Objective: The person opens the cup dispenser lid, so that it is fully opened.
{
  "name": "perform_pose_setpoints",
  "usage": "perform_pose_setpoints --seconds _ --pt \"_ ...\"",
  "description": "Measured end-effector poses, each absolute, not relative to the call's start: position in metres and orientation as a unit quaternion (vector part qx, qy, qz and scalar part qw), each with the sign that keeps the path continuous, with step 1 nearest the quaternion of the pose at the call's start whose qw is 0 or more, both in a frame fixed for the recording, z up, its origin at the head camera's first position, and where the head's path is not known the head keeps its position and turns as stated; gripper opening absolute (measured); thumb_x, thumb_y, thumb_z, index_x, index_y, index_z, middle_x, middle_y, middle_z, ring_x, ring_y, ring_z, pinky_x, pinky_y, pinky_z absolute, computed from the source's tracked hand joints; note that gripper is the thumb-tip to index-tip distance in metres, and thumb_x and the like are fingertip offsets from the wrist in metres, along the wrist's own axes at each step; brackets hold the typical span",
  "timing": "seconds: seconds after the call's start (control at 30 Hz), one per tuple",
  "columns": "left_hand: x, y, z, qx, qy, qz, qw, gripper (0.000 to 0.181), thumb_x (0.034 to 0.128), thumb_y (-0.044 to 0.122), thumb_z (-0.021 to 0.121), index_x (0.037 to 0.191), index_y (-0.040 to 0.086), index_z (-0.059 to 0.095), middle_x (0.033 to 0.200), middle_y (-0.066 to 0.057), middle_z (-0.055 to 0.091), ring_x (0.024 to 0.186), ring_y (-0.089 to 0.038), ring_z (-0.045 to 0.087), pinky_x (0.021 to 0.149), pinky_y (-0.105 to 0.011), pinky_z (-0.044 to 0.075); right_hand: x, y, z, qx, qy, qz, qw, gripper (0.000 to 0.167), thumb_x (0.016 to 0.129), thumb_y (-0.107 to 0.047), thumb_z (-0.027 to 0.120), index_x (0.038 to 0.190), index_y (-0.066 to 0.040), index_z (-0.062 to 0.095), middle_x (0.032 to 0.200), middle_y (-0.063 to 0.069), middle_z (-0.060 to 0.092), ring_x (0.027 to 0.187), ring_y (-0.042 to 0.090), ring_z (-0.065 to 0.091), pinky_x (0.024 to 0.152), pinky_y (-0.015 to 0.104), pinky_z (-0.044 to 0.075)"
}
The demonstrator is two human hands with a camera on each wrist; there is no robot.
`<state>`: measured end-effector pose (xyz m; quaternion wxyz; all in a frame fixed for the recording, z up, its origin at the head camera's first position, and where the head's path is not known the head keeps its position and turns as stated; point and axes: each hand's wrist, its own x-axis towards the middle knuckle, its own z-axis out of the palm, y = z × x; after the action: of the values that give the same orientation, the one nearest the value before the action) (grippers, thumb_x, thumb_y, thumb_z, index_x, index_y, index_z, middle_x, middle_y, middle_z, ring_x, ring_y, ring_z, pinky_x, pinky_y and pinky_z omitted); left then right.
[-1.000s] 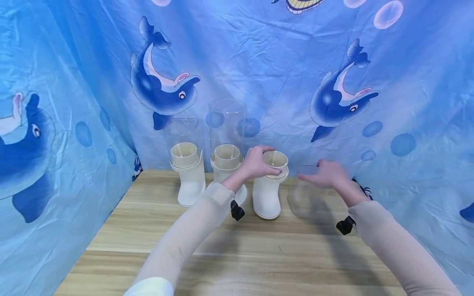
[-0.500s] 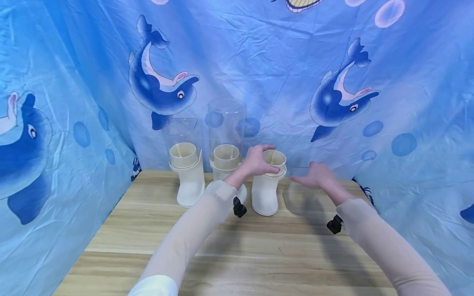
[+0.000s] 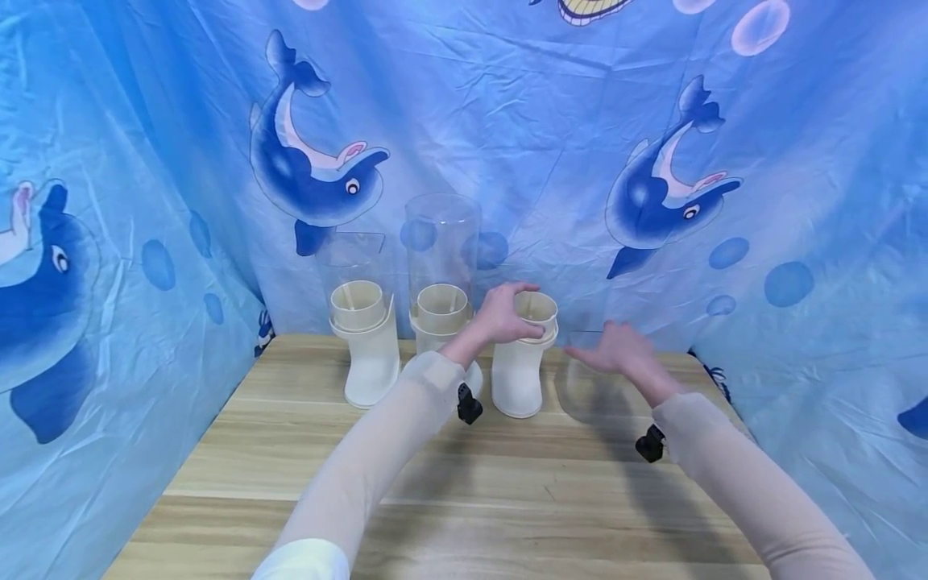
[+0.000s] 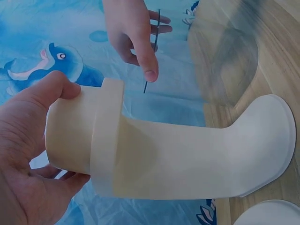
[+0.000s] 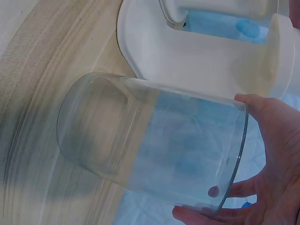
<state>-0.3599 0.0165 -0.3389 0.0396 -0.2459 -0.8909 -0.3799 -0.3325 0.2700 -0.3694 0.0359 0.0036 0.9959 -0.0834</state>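
Around the cream upper collar of the rightmost white boot-shaped piece, my left hand curls its thumb and fingers. That piece stands upright on the wooden table, its round top open. To its right, my right hand grips a clear cylinder by the rim, thumb on one side and fingers on the other. The cylinder's lower end rests on the table, close beside the boot-shaped piece. In the left wrist view, the collar and the foot show plainly. The clear cylinder is faint in the head view.
Two more white boot-shaped pieces stand to the left, the left one and the middle one, partly behind my left forearm. Clear sleeves rise around their collars. Blue dolphin-print cloth encloses the table at the back and sides.
My right hand has moved left with the clear cylinder, closer to the boot-shaped piece. That piece has shifted slightly left and back in my left hand's grip. The last half second shows little motion.
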Motion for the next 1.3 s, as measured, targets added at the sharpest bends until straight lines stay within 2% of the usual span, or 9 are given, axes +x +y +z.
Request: perform_pose_setpoints --seconds 0.2,0.33,0.43,0.63,0.77,0.97,1.07,1.17,1.3 --pt "-0.355 0.017 -0.335 -0.259 -0.900 -0.345 0.057 0.082 0.0827 0.033 0.088 0.155 0.014 0.054 0.161 -0.012 0.053 0.154 -0.037 0.042 0.125 -0.051 0.041 -0.329 0.268 -0.367 -0.008 0.996 -0.083 0.039 0.118 0.094 -0.085 0.045 0.156 0.015 0.036 0.152 0.047 0.042 0.137 0.064 0.048 0.107 0.071 0.049" --pt "-0.336 0.015 -0.324 -0.279 -0.896 -0.326 0.111 0.083 0.0838 0.036 0.089 0.155 0.014 0.053 0.161 -0.009 0.053 0.155 -0.035 0.041 0.126 -0.052 0.039 -0.324 0.272 -0.352 -0.023 0.993 -0.102 0.061 0.109 0.102 -0.077 0.036 0.162 0.012 0.022 0.158 0.051 0.028 0.144 0.068 0.035 0.115 0.075 0.039" --pt "-0.313 0.008 -0.306 -0.319 -0.862 -0.336 0.205 0.078 0.0817 0.033 0.090 0.150 0.012 0.059 0.154 -0.010 0.060 0.149 -0.032 0.049 0.123 -0.048 0.045 -0.321 0.273 -0.331 -0.040 0.992 -0.114 0.045 0.100 0.106 -0.070 0.033 0.164 0.009 0.018 0.159 0.051 0.025 0.146 0.068 0.032 0.115 0.076 0.037" --pt "-0.283 -0.035 -0.257 -0.337 -0.710 -0.402 0.470 0.077 0.0756 0.028 0.091 0.142 0.001 0.063 0.145 -0.018 0.065 0.140 -0.032 0.059 0.122 -0.038 0.045 -0.313 0.259 -0.285 -0.099 0.983 -0.144 -0.050 0.090 0.108 -0.063 0.039 0.167 0.002 0.017 0.160 0.044 0.032 0.142 0.063 0.041 0.110 0.077 0.041" --pt "-0.284 -0.071 -0.244 -0.289 -0.662 -0.423 0.547 0.089 0.0731 0.029 0.090 0.150 0.001 0.055 0.154 -0.017 0.059 0.148 -0.028 0.053 0.126 -0.038 0.042 -0.310 0.239 -0.265 -0.148 0.969 -0.174 -0.096 0.085 0.109 -0.058 0.045 0.169 -0.006 0.017 0.163 0.037 0.035 0.144 0.057 0.044 0.111 0.075 0.042" --pt "-0.294 -0.101 -0.283 -0.210 -0.704 -0.474 0.485 0.109 0.0722 0.040 0.089 0.164 0.009 0.040 0.170 -0.007 0.043 0.157 -0.021 0.041 0.122 -0.049 0.046 -0.311 0.206 -0.257 -0.248 0.923 -0.254 -0.148 0.083 0.108 -0.035 0.059 0.171 -0.013 0.010 0.163 0.033 0.039 0.134 0.054 0.058 0.103 0.066 0.054" --pt "-0.300 -0.106 -0.316 -0.189 -0.744 -0.486 0.418 0.119 0.0728 0.043 0.090 0.169 0.012 0.028 0.175 -0.005 0.032 0.162 -0.024 0.033 0.128 -0.054 0.036 -0.313 0.186 -0.258 -0.283 0.902 -0.280 -0.166 0.084 0.107 -0.029 0.062 0.171 -0.014 0.010 0.162 0.033 0.039 0.131 0.053 0.061 0.096 0.062 0.060" --pt "-0.305 -0.110 -0.344 -0.166 -0.775 -0.490 0.363 0.126 0.0737 0.044 0.090 0.172 0.016 0.016 0.178 -0.006 0.024 0.164 -0.030 0.027 0.131 -0.057 0.029 -0.314 0.164 -0.258 -0.298 0.893 -0.297 -0.158 0.084 0.106 -0.029 0.063 0.171 -0.016 0.010 0.165 0.030 0.037 0.134 0.050 0.060 0.096 0.059 0.062" --pt "-0.316 -0.113 -0.370 -0.141 -0.789 -0.508 0.316 0.130 0.0757 0.044 0.091 0.172 0.015 0.009 0.178 -0.013 0.021 0.162 -0.038 0.029 0.128 -0.059 0.035 -0.319 0.141 -0.259 -0.297 0.893 -0.319 -0.115 0.087 0.107 -0.034 0.061 0.171 -0.017 0.005 0.170 0.026 0.031 0.142 0.048 0.054 0.103 0.057 0.059"
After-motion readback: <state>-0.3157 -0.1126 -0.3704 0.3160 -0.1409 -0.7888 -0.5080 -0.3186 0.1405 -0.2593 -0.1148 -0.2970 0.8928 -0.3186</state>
